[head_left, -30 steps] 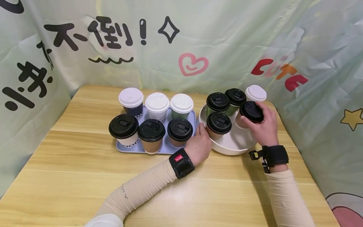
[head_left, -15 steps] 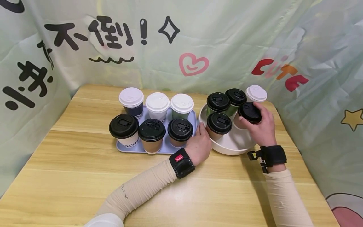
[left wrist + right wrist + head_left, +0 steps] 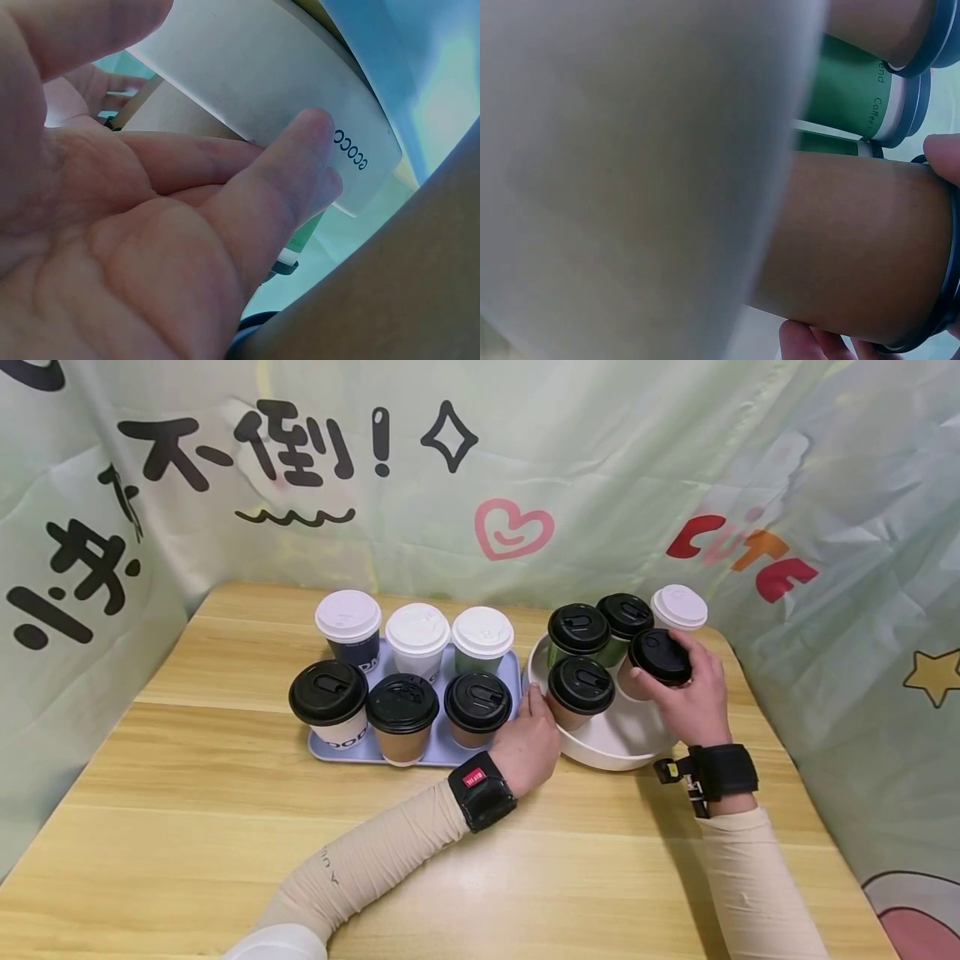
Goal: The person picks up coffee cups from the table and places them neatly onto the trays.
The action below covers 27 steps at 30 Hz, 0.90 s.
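Note:
In the head view my right hand (image 3: 699, 693) grips a brown paper coffee cup (image 3: 862, 247) by its black lid (image 3: 660, 657), thumb on one side and fingers on the other. The cup stands upright at the right of a round white tray (image 3: 622, 753). My left hand (image 3: 528, 747) touches that tray's outer wall with extended fingers; the left wrist view shows the fingertips against its "ecoco" lettering. Also in the tray are another brown cup (image 3: 581, 689) and two green cups with black lids (image 3: 577, 625). The held cup's base is hidden in the right wrist view.
A blue rectangular tray (image 3: 318, 748) at the left bears several lidded coffee cups in two rows, white lids behind, black in front. A white-lidded cup (image 3: 678, 607) stands behind the held cup. Printed cloth (image 3: 600, 468) hangs around the wooden table (image 3: 187, 760).
My right hand has shifted slightly left with the brown cup during the first half second, then stays nearly still. The left hand keeps its place at the round tray.

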Each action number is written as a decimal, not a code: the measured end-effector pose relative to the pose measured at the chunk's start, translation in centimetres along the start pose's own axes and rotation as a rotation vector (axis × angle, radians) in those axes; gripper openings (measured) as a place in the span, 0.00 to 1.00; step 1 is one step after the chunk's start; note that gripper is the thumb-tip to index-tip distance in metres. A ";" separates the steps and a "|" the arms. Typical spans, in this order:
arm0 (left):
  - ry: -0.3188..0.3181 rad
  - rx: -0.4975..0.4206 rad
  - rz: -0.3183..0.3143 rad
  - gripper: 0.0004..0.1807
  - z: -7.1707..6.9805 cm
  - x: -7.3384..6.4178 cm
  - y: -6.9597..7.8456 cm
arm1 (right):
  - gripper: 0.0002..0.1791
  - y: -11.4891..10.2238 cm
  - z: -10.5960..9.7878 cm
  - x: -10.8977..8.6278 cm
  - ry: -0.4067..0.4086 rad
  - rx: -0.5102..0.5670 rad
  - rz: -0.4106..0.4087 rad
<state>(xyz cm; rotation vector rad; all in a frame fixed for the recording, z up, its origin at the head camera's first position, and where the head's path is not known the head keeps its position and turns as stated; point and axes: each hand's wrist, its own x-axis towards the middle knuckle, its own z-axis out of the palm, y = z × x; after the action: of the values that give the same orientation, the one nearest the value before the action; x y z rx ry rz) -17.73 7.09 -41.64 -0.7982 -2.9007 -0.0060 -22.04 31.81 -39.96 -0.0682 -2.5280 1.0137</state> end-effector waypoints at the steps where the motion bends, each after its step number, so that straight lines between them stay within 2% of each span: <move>1: -0.005 0.001 0.001 0.29 0.0 0.0 0.0 | 0.44 0.0 0.0 0.0 0.001 0.000 -0.001; 14: -0.017 -0.008 -0.001 0.29 0.0 0.1 -0.1 | 0.44 -0.2 0.1 -0.1 -0.016 -0.001 -0.013; 27: 0.001 -0.012 -0.005 0.29 0.2 0.2 -0.1 | 0.44 -0.5 0.2 -0.1 -0.019 -0.001 -0.032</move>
<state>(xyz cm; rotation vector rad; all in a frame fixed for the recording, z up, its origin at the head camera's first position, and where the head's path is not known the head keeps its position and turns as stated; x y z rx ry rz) -17.94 7.13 -41.84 -0.7924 -2.9041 -0.0241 -21.95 31.31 -39.83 -0.0188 -2.5382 1.0047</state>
